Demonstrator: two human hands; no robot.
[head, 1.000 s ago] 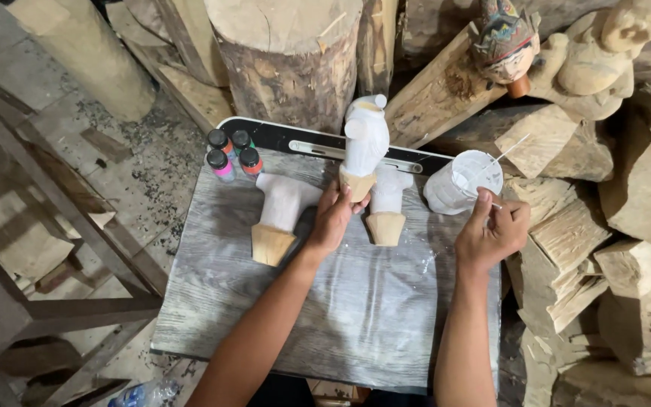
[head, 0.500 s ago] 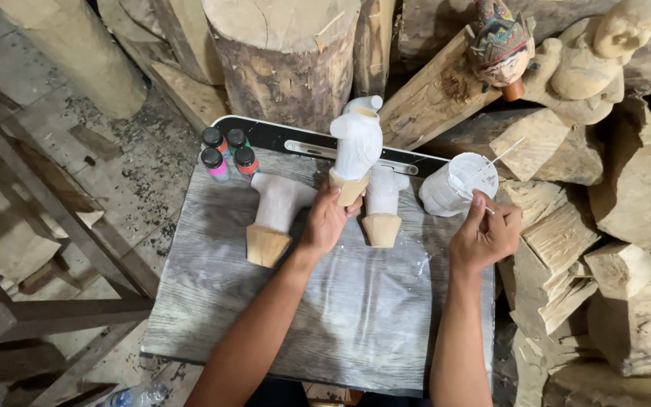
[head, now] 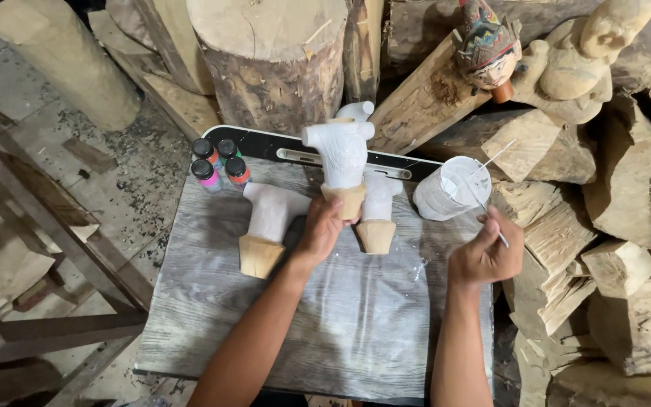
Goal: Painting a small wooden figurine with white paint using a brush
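A white-coated carving (head: 343,154) is held upright above a grey board (head: 212,301), its long axis near vertical and its bare wooden base (head: 346,200) pointing down toward the person. The left hand (head: 322,228) is wrapped around that base, fingers closed on it. The upper part is seen painted white, with fine carved texture on the front and a blunt arm jutting to the left; a rounded white tip shows behind the top. The right hand (head: 485,256) is kept just right of the board's edge, fingers pinched together on a thin brush (head: 484,203), whose handle slants up into a plastic cup (head: 451,188) smeared with white paint. Two more white pieces (head: 267,218) with bare bases are laid on the board, one left of the held carving and one just behind it. Four small paint bottles (head: 217,160) are grouped at the far left corner. Logs and a painted puppet head (head: 487,45) are stacked beyond.
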